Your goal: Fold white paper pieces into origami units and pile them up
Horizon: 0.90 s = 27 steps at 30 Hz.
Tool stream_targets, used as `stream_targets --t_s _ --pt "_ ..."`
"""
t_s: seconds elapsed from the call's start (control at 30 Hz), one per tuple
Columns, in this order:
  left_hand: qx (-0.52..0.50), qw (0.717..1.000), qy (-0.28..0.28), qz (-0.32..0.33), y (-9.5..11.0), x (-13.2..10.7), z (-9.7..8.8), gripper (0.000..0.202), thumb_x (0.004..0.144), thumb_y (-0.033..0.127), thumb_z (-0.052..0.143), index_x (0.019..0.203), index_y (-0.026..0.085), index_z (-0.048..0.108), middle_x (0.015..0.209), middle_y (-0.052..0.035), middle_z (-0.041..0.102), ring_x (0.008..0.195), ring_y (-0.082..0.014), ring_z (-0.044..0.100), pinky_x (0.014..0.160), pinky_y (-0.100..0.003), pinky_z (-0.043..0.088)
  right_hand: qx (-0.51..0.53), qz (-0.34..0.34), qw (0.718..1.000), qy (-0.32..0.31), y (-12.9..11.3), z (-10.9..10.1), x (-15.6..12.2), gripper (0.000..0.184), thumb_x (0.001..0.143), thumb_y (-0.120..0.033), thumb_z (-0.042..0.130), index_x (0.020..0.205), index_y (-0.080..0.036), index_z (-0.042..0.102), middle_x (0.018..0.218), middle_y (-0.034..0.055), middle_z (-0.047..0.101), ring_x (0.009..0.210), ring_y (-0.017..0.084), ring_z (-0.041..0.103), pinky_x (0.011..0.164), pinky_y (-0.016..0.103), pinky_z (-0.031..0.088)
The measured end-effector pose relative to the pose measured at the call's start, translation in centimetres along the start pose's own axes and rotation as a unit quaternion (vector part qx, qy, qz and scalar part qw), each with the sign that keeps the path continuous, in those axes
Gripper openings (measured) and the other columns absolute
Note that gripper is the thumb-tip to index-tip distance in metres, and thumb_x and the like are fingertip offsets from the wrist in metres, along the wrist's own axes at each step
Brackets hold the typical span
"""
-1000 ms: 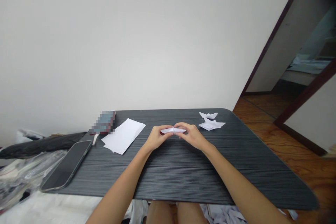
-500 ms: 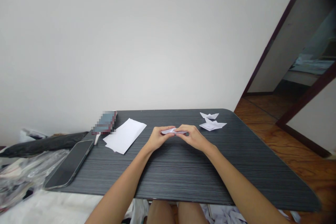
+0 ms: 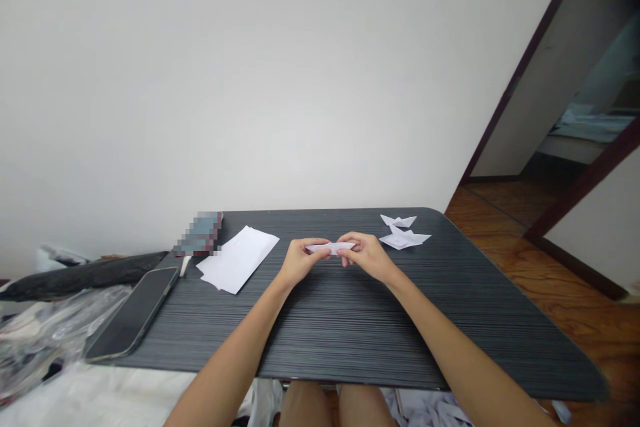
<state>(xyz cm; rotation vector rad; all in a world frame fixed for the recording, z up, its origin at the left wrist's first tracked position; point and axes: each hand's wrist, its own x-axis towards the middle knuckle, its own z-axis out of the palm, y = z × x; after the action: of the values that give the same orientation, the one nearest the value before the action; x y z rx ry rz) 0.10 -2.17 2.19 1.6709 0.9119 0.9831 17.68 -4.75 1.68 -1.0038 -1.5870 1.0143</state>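
A small folded piece of white paper [image 3: 331,248] is held just above the dark striped table [image 3: 350,327], near its middle. My left hand [image 3: 299,261] pinches the paper's left end. My right hand [image 3: 364,255] pinches its right end with thumb and fingers. The paper is a narrow, flat strip stretched between the two hands. Both forearms reach in from the bottom edge of the view.
Two folded white paper shapes [image 3: 404,237] [image 3: 399,220] lie at the table's far right. A stack of white sheets [image 3: 237,259] lies to the left, beside a blurred box [image 3: 199,234]. A dark phone [image 3: 131,313] rests at the left edge. Wooden floor and a doorway are at right.
Both hands have kept hold of the folded paper and shifted their fingers slightly. The paper now looks flatter and more stretched out between them.
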Motion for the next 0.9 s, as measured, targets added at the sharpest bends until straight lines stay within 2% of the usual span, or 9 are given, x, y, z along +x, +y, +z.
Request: stream_targets --t_s 0.13,0.27,0.37,0.47,0.57,0.63,0.73,0.9 --pt "-0.01 1.0 0.004 -0.015 -0.29 0.17 -0.19 0.04 0.062 0.032 0.065 0.093 0.007 0.062 0.081 -0.0106 0.067 0.069 -0.0193 0.063 0.068 -0.028 0.049 -0.01 -0.017 1.0 -0.014 -0.03 -0.24 -0.12 0.029 0.067 -0.029 0.058 0.092 -0.015 0.053 0.064 0.0008 0.06 0.053 0.012 0.057 0.05 0.023 0.043" --pt "0.01 1.0 -0.007 -0.008 -0.47 0.16 -0.23 0.038 0.063 0.032 0.064 0.093 0.007 0.062 0.079 -0.0105 0.067 0.069 -0.0195 0.063 0.068 -0.028 0.049 -0.072 -0.005 0.996 -0.043 0.27 -0.41 -0.23 0.02 0.067 -0.03 0.059 0.079 -0.013 0.058 0.059 0.002 0.061 0.055 0.013 0.058 0.054 0.024 0.043" --pt "0.029 0.999 -0.014 -0.01 -0.57 0.11 -0.15 0.036 0.064 0.031 0.064 0.092 0.008 0.063 0.075 -0.0099 0.068 0.068 -0.0197 0.063 0.067 -0.028 0.049 -0.126 -0.011 0.991 -0.044 0.66 -0.55 -0.28 0.016 0.069 -0.03 0.058 0.068 -0.014 0.057 0.057 0.0017 0.06 0.054 0.013 0.057 0.054 0.023 0.042" --pt "0.034 0.999 -0.021 -0.016 -0.71 0.09 -0.05 0.035 0.065 0.031 0.063 0.091 0.008 0.064 0.075 -0.0102 0.068 0.067 -0.02 0.063 0.067 -0.029 0.049 -0.141 -0.015 0.989 -0.049 0.84 -0.67 -0.29 0.016 0.069 -0.03 0.057 0.064 -0.015 0.054 0.058 0.0025 0.061 0.055 0.013 0.057 0.055 0.023 0.043" --pt "0.017 0.999 -0.023 -0.019 -0.86 0.1 0.06 0.037 0.065 0.032 0.063 0.093 0.007 0.063 0.08 -0.0108 0.067 0.069 -0.0201 0.063 0.069 -0.03 0.05 -0.104 -0.001 0.994 -0.029 0.74 -0.65 -0.17 0.017 0.071 -0.031 0.054 0.067 -0.014 0.053 0.058 0.0033 0.062 0.051 0.012 0.056 0.052 0.023 0.042" --pt "-0.002 0.999 -0.023 -0.024 -0.91 0.1 0.14 0.039 0.065 0.033 0.063 0.094 0.007 0.062 0.083 -0.0107 0.067 0.071 -0.0201 0.063 0.07 -0.031 0.05 -0.05 0.014 0.999 -0.003 0.6 -0.59 0.0 0.017 0.071 -0.03 0.054 0.079 -0.014 0.052 0.055 0.0017 0.062 0.045 0.011 0.053 0.048 0.023 0.042" --pt "-0.056 0.997 -0.026 -0.043 -0.93 0.17 0.21 0.04 0.064 0.034 0.064 0.093 0.007 0.062 0.086 -0.0099 0.066 0.072 -0.0193 0.063 0.072 -0.032 0.05 0.022 0.034 0.999 0.011 0.42 -0.61 0.29 0.032 0.068 -0.028 0.056 0.096 -0.014 0.047 0.053 0.0 0.062 0.041 0.01 0.052 0.044 0.022 0.04" --pt "-0.154 0.983 -0.04 -0.086 -1.05 0.42 0.11 0.04 0.065 0.035 0.063 0.093 0.006 0.061 0.083 -0.009 0.066 0.074 -0.0185 0.062 0.076 -0.034 0.05 0.058 0.063 0.996 0.005 0.18 -0.82 0.5 0.024 0.066 -0.03 0.058 0.078 -0.009 0.056 0.052 0.0046 0.063 0.041 0.01 0.053 0.044 0.022 0.039"
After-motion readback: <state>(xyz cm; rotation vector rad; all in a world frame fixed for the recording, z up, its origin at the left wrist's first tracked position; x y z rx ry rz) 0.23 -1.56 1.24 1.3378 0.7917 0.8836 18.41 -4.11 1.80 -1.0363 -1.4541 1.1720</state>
